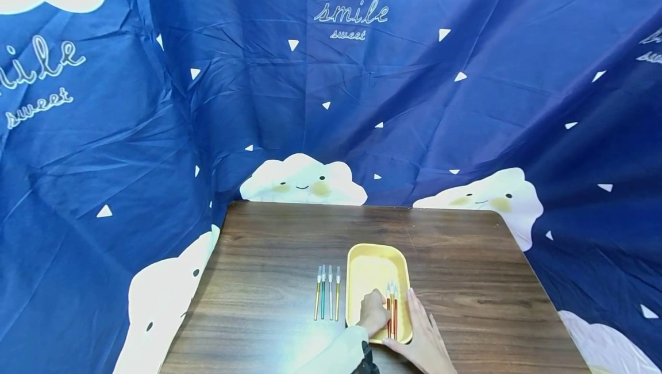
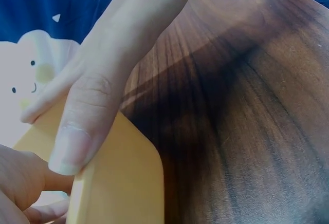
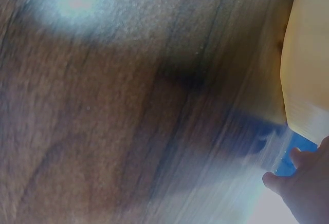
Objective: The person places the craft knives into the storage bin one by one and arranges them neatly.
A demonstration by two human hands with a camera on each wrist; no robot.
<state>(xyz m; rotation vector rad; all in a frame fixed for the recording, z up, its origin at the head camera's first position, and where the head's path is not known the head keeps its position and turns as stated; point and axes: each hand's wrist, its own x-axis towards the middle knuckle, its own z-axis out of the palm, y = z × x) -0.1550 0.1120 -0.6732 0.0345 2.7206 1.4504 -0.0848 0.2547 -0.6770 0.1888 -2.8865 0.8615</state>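
Note:
In the head view my left hand (image 1: 374,311), in a white sleeve, reaches into a yellow tray (image 1: 362,250). Its curled fingers pinch a slim red stick (image 1: 388,299) with a pale cap, at the left of a small bundle. Gold and red capped sticks (image 1: 396,316) lie close beside it on the tray floor. My right hand (image 1: 424,336) holds the tray's near right corner, thumb on the rim and fingers along the outer wall. The left wrist view shows that thumb (image 2: 77,142) over the rim, with left-hand fingers (image 2: 23,178) partly cut off inside.
Left of the tray several capped sticks (image 1: 330,293) in gold, green and silver lie in a row. Everything rests on a dark wood-grain table (image 1: 258,282). A blue cloth (image 1: 331,75) with clouds hangs behind. The right wrist view is mostly tabletop (image 3: 128,106), with the tray's wall (image 3: 313,59) at right.

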